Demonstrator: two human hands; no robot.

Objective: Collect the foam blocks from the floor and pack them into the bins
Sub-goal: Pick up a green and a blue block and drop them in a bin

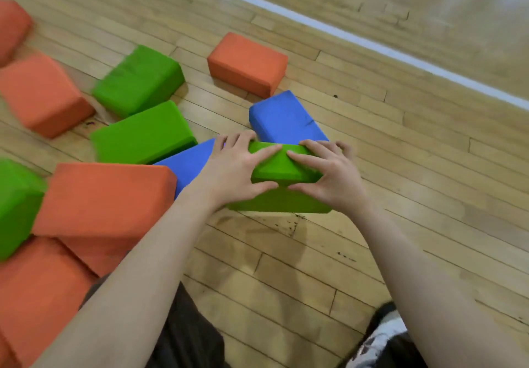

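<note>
A green foam block stands at the centre of the wooden floor. My left hand grips its left side, fingers over the top and thumb on the near face. My right hand grips its right side the same way. Behind it lie two blue blocks, one at the right and one at the left, partly hidden by my left hand. Several orange and green blocks are scattered to the left, among them a big orange block and a green block. No bin is in view.
A lone orange block lies further back. A white painted line crosses the floor diagonally at the upper right, with bare floor beyond it and to the right. My dark-clothed legs and a shoe show at the bottom.
</note>
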